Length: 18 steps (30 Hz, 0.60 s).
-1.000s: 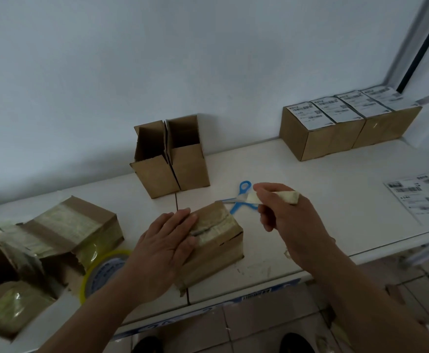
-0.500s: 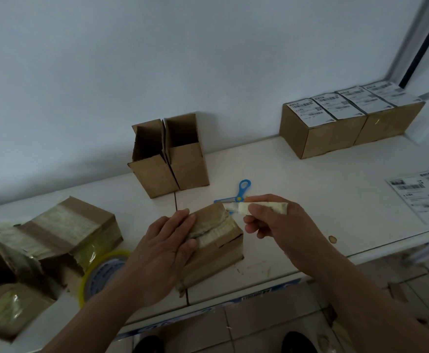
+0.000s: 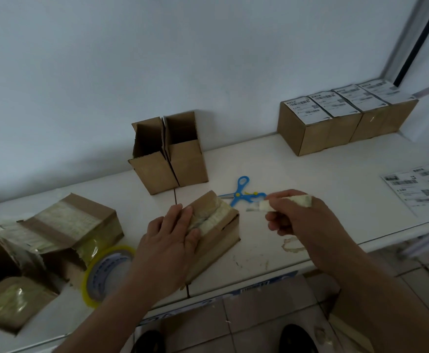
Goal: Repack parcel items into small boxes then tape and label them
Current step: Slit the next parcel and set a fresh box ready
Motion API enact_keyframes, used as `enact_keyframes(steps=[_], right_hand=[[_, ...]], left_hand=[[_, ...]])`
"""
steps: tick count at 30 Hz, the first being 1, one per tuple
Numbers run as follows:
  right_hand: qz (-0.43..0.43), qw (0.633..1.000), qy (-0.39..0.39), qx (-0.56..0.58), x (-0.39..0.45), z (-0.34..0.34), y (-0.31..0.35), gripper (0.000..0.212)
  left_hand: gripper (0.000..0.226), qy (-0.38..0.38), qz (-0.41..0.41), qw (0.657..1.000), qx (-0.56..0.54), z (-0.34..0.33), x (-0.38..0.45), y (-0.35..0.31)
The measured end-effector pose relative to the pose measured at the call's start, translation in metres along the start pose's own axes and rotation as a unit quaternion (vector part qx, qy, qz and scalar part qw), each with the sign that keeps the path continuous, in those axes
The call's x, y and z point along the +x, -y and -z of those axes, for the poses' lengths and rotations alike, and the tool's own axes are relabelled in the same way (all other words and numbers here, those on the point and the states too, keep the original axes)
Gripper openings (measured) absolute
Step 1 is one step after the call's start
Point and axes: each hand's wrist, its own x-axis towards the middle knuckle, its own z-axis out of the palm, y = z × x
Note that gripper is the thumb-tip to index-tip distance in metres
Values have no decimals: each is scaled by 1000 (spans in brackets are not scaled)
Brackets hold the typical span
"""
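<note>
Tape covered the parcel (image 3: 214, 225), which lay near the table's (image 3: 323, 174) front edge. The left hand (image 3: 167, 240) pressed down on it, fingers straight and close together. Just right of it the right hand (image 3: 295, 217) pinched a wrapped tool (image 3: 284, 203), perhaps a cutter; its tip was blurred. Scissors (image 3: 241, 192) lay behind. Two open boxes (image 3: 169, 154) stood by the wall, a tape roll (image 3: 106, 273) at left.
</note>
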Motion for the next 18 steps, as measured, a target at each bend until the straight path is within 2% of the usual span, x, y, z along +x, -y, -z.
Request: enact_keyframes(steps=[3, 4, 6, 8, 11, 13, 16, 18], right_hand=[[-12, 999, -14, 33, -4, -14, -1, 11], [-20, 999, -7, 39, -5, -19, -1, 10], [-29, 999, 9, 44, -7, -27, -1, 9], [-34, 998, 19, 46, -9, -30, 0, 10], [-44, 998, 19, 41, -10, -28, 2, 11], [-41, 998, 10, 42, -11, -26, 3, 9], [-27, 999, -15, 40, -12, -20, 3, 8], [-14, 999, -26, 37, -14, -17, 4, 9]], left_hand=[[94, 7, 62, 998, -8, -9, -3, -10], [88, -4, 98, 994, -54, -4, -6, -15], [64, -12, 108, 988, -107, 10, -10, -20], [55, 3, 73, 992, -103, 28, -12, -20], [43, -13, -60, 994, -92, 40, -9, -9], [34, 33, -114, 983, -137, 41, -3, -4], [46, 94, -67, 987, -109, 44, 1, -6], [61, 84, -22, 994, -67, 43, 0, -13]])
